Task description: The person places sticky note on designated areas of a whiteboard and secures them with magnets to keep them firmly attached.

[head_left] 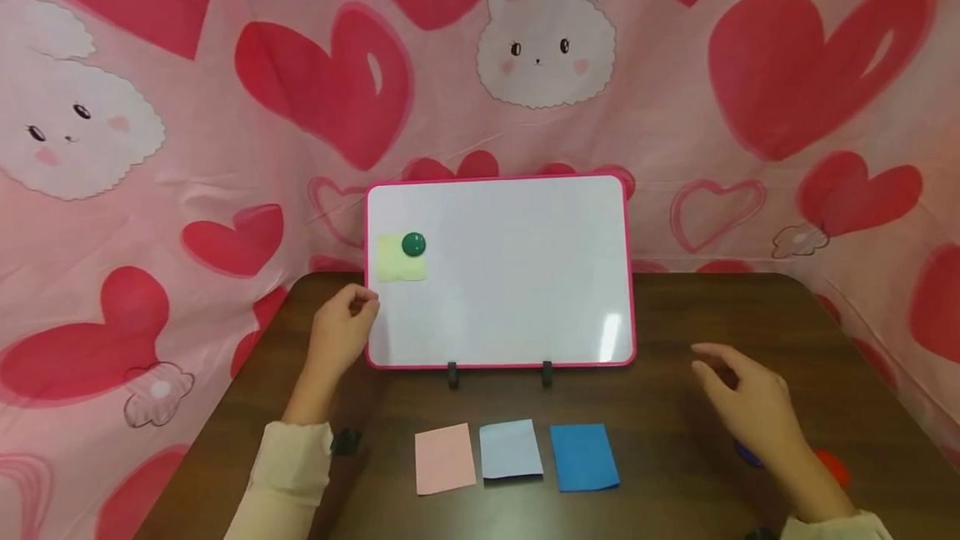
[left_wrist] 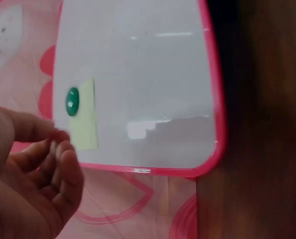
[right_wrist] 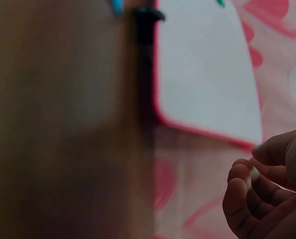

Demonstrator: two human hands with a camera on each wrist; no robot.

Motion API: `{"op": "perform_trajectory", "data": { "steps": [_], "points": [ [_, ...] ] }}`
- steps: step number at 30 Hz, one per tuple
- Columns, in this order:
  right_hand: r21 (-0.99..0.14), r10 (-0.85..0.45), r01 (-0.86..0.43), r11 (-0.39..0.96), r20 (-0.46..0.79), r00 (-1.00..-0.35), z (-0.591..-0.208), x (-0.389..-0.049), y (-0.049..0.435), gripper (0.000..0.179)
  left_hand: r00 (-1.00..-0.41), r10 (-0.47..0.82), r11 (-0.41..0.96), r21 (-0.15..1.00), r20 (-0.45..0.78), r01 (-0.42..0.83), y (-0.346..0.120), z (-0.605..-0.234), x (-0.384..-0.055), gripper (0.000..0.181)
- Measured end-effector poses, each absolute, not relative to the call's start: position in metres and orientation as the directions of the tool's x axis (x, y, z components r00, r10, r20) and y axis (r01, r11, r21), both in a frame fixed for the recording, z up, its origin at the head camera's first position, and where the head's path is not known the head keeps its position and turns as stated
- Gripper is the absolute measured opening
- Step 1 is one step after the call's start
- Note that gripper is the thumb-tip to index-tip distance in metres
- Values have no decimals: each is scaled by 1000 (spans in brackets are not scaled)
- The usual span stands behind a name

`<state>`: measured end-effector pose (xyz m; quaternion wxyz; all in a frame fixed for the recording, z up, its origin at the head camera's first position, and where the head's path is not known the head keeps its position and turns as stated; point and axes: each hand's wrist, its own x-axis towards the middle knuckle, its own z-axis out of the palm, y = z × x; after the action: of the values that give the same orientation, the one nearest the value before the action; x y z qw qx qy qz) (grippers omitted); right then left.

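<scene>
A whiteboard [head_left: 502, 282] with a pink frame stands upright in front of me. Near its left edge, a green round magnet [head_left: 413, 244] lies over the upper right corner of a pale yellow-green sticky note [head_left: 393, 263]. My left hand [head_left: 343, 327] hovers by the board's left side, below that note. Its fingers are loosely bent, thumb close to the index finger, and nothing shows between them in the left wrist view. Off to the board's right, my right hand [head_left: 753, 402] is held above the table, fingers loosely curved, apart from any object.
A pink note [head_left: 445, 458], a light blue note [head_left: 510, 450] and a darker blue note [head_left: 585, 458] lie in a row on the brown table [head_left: 660, 407]. Two black feet [head_left: 452, 375] support the board. Red [head_left: 832, 467] and blue [head_left: 747, 455] round pieces are partly hidden by my right arm.
</scene>
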<state>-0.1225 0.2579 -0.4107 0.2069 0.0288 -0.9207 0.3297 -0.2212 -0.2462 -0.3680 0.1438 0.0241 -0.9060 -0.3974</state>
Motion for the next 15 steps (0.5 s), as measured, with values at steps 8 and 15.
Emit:
{"op": "perform_trajectory", "data": {
  "steps": [8,15],
  "points": [
    [-733,219,5,681,197,-956,-444,-78,299,31,-993,99,825,563,-59,49,-234,-385,-150,8],
    [-701,288,87,708,174,-942,-460,-68,314,32,-959,156,898,439,-236,38,-213,-410,-122,32]
  ]
}}
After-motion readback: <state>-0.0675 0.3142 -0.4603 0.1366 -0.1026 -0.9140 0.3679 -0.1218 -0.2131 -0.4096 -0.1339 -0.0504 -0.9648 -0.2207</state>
